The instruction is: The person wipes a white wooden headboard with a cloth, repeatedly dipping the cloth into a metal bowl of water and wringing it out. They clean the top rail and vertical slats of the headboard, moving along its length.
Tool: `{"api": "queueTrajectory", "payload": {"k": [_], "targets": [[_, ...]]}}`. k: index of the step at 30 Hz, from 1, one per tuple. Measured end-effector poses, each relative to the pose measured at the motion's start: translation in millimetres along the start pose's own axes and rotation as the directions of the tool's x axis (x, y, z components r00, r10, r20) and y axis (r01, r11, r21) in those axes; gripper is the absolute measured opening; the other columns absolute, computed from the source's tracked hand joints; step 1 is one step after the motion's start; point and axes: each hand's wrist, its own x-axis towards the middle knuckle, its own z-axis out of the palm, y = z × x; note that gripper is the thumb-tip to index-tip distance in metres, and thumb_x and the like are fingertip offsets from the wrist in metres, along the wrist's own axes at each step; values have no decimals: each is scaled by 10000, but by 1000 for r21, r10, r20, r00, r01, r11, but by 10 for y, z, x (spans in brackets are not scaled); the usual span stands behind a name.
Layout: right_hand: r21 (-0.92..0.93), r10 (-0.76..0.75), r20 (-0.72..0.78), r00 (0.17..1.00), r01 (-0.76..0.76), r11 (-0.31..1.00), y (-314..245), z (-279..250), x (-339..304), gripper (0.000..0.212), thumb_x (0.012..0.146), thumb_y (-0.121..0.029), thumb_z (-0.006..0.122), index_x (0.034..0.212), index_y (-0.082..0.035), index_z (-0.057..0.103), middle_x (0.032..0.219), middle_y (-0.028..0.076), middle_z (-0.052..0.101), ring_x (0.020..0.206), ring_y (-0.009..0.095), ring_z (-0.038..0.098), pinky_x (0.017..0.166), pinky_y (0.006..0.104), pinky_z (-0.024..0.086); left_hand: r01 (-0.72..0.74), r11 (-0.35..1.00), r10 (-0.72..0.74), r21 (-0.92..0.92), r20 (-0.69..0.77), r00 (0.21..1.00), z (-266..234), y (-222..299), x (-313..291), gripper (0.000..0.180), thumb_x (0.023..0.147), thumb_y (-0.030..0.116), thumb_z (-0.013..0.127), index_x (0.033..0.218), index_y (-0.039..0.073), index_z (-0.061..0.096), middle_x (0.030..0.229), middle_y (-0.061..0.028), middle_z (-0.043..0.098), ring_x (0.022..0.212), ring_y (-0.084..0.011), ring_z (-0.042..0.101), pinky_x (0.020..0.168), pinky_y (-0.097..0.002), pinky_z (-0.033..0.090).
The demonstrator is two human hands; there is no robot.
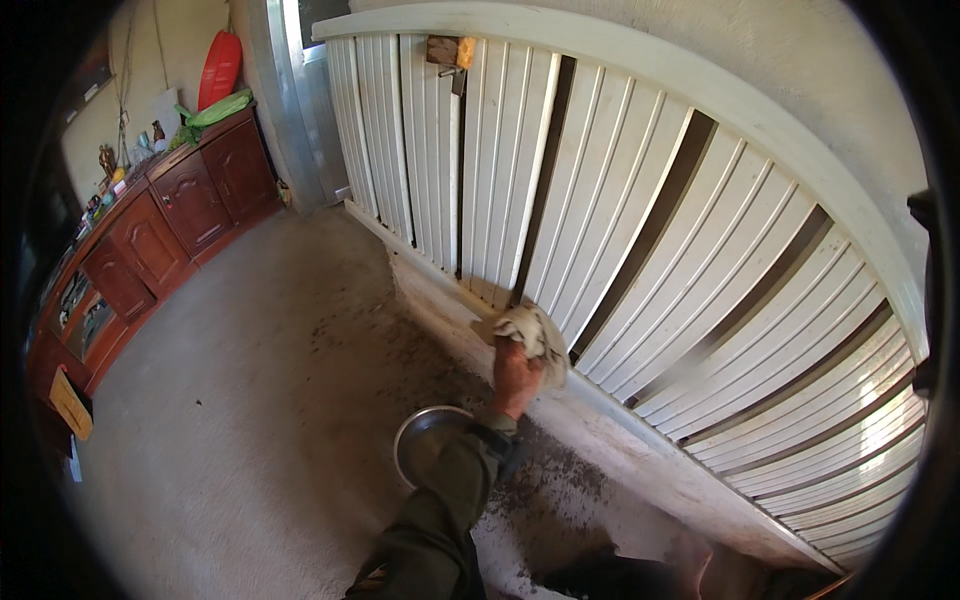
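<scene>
My left hand [515,378] is closed round a crumpled, off-white cloth [535,338] with dark marks. The cloth presses against the bottom of the white slatted panel [620,220], where the slats meet the lower rail. Beneath my left forearm, on the floor, is a round metal basin [425,430], partly covered by the sleeve. Low in the view, towards the right, my right hand [690,560] appears only as a dim, smeared shape near the panel's foot. Its fingers cannot be made out.
A wooden block [450,50] sits at a gap near the panel's top left. Dark, wet-looking spots mark the concrete floor [250,400]. Along the left wall runs a red-brown cabinet [150,245] with small items on top, and a red object [220,70] stands behind it.
</scene>
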Motion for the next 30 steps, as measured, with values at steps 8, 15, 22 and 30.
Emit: {"api": "queueTrajectory", "payload": {"k": [8, 15, 22, 30], "targets": [[39, 64, 16, 998, -64, 997, 241, -121, 71, 274, 1003, -209, 643, 936, 53, 689, 753, 125, 684, 544, 193, 647, 474, 310, 520, -21, 998, 21, 58, -1, 1000, 419, 376, -548, 755, 846, -15, 706, 1547, 35, 429, 1497, -253, 461, 1368, -464, 492, 1140, -503, 435], [29, 91, -97, 991, -88, 996, 442, -315, 28, 252, 1019, -196, 631, 919, 30, 682, 728, 118, 684, 532, 182, 650, 467, 313, 518, 78, 996, -71, 31, -185, 980, 87, 21, -32, 653, 811, -52, 633, 1451, 11, 525, 1442, -218, 550, 1364, -402, 524, 1180, -464, 397], [124, -99, 1, 995, 99, 987, 439, -600, -190, 264, 1033, -233, 646, 951, 12, 698, 732, 79, 679, 591, 145, 635, 527, 291, 499, 65, 997, -73, -51, -166, 983, -62, 572, 517, 569, 806, -40, 668, 1370, -21, 597, 1338, -250, 611, 1291, -445, 547, 1157, -498, 412], [108, -155, -18, 988, 156, 982, 395, -494, -147, 305, 1014, -235, 644, 867, 28, 687, 623, 91, 650, 527, 156, 639, 485, 297, 501, -278, 950, 299, 144, -154, 942, -517, 1756, 1913, 489, 778, -28, 726, 1235, -103, 571, 1233, -338, 597, 1179, -516, 570, 1053, -553, 462]]}}
